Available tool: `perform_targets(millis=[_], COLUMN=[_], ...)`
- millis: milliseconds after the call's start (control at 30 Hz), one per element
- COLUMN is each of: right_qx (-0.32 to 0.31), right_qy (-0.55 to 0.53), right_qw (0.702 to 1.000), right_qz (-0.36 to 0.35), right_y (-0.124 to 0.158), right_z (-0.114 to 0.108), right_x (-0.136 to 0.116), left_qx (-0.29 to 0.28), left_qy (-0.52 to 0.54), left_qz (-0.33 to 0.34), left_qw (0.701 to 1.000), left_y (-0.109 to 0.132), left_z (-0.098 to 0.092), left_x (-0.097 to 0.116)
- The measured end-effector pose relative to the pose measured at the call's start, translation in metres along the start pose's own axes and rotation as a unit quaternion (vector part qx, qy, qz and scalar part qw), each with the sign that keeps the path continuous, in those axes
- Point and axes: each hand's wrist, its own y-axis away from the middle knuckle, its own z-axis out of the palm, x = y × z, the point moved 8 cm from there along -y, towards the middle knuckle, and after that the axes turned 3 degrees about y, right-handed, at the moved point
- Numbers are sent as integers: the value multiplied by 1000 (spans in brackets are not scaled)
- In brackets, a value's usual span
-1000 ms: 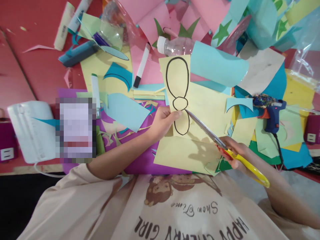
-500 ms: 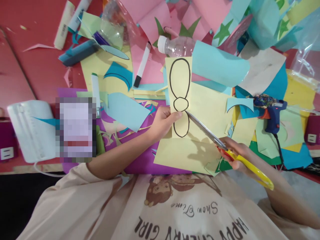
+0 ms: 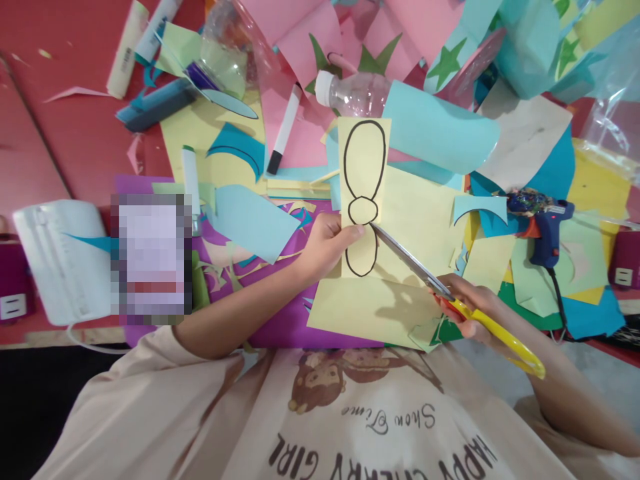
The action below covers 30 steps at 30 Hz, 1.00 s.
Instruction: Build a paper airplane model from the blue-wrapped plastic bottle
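Observation:
My left hand [image 3: 333, 245] pinches the left edge of a pale yellow paper strip [image 3: 365, 160], thumb on top. A black outline of a bow shape, two long loops with a small round knot between, is drawn on the strip. In my right hand [image 3: 467, 303] is a pair of scissors [image 3: 500, 337] with yellow and red handles. Their blades point up and left, and the tips touch the strip's right side by the knot, close to my left thumb. Larger pale yellow sheets [image 3: 420, 220] lie beneath the strip and the blades.
A plastic bottle [image 3: 357, 95] lies beyond the strip beside a rolled light blue sheet [image 3: 440, 127]. To the right is a blue glue gun [image 3: 547, 230] with a cord. At left are a white device [image 3: 63, 263], a blurred phone-like object [image 3: 153, 257] and markers [image 3: 285, 130]. Paper scraps surround everything.
The paper strip has tilted slightly clockwise, its top shifting right. Both hands and the scissors stay almost in the same place.

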Motion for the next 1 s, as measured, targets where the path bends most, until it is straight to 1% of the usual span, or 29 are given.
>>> perform_targets(millis=[100, 233, 433, 700, 867, 1000], right_qx=[5, 4, 3, 7, 7, 13], right_qy=[9, 30, 36, 56, 66, 75], right_qw=[1000, 999, 999, 998, 998, 997], right_qz=[-4, -11, -2, 17, 7, 5], right_y=[0, 0, 2, 3, 3, 2], right_z=[-1, -1, -3, -5, -7, -8], right_x=[-4, -7, -5, -4, -6, -5], left_qx=[-45, -62, -43, -57, -60, -62], left_qy=[7, 11, 6, 23, 34, 33], left_qz=[-8, -17, -26, -44, -35, -40], left_qw=[999, 998, 999, 997, 997, 997], left_y=[0, 0, 0, 0, -2, -1], left_z=[7, 10, 7, 9, 10, 11], left_x=[1, 3, 2, 2, 3, 3])
